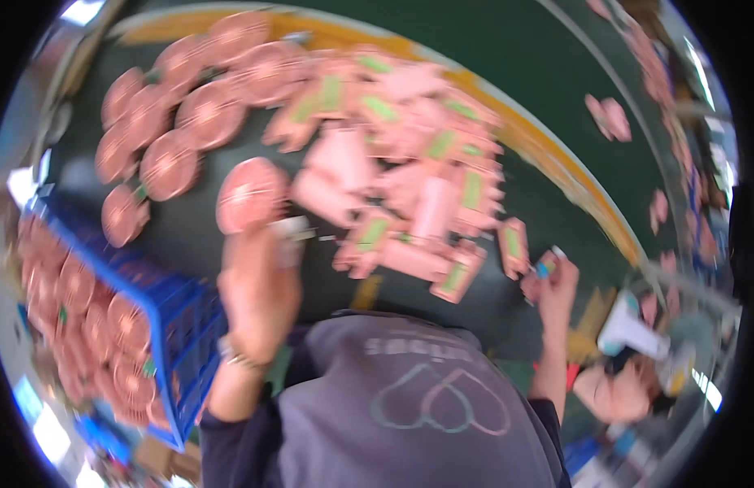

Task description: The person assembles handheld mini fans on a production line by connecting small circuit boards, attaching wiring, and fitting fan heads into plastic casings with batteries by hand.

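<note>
My left hand (259, 297) is closed on a pink round fan head (252, 195), held by its lower edge above the dark work surface. Something small and white (292, 228) shows at its fingertips. At the right, my right hand (559, 283) pinches a small pink part (532, 287). Blue and white bits show at those fingers, blurred by motion. Just beside that hand lies a pink handle piece (514, 246) with a green strip. A heap of similar pink handle shells (426, 207), many with green strips, fills the middle of the surface.
Several pink round fan heads (210, 114) lie at the far left. A blue plastic crate (161, 325) full of more stands at my left. Beyond a yellow-edged rim (507, 93) runs a green surface (605, 53) with scattered pink parts. A white device (633, 327) sits at the right.
</note>
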{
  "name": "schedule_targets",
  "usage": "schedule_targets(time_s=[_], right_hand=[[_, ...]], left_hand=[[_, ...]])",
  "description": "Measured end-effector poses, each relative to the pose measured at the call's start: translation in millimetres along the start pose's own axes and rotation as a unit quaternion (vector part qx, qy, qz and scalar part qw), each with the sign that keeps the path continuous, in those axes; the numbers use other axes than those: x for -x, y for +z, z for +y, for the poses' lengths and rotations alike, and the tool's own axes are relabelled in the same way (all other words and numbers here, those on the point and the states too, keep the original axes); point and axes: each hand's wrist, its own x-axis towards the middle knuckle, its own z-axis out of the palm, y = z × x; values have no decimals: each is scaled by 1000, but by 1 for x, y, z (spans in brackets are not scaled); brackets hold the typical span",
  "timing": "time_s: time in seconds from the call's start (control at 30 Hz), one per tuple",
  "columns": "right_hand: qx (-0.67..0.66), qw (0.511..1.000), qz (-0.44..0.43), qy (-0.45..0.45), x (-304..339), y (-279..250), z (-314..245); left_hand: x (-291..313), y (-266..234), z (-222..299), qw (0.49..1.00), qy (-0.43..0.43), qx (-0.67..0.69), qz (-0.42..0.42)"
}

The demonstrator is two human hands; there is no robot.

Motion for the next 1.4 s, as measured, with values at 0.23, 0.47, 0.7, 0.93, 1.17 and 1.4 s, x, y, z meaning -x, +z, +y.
schedule_targets(time_s=[0.23,0.47,0.7,0.93,1.17,1.4], right_hand=[[-101,982,50,152,31,-24,-30],[-42,999,0,-20,24,-26,-56],[-135,987,32,-77,41,-10,-39],[-400,912,56,68,39,-6,-40],[-663,718,9,210,24,-56,-80],[-790,589,-160,62,21,-65,-126]], left_hand=[[-24,-32,29,967,-100,202,119],[-29,-13,104,917,6,400,6],[-24,-4,136,885,-40,447,-121],[-19,6,136,867,-12,451,-210],[-34,1,146,884,83,391,-244],[-42,5,166,877,112,378,-275]])
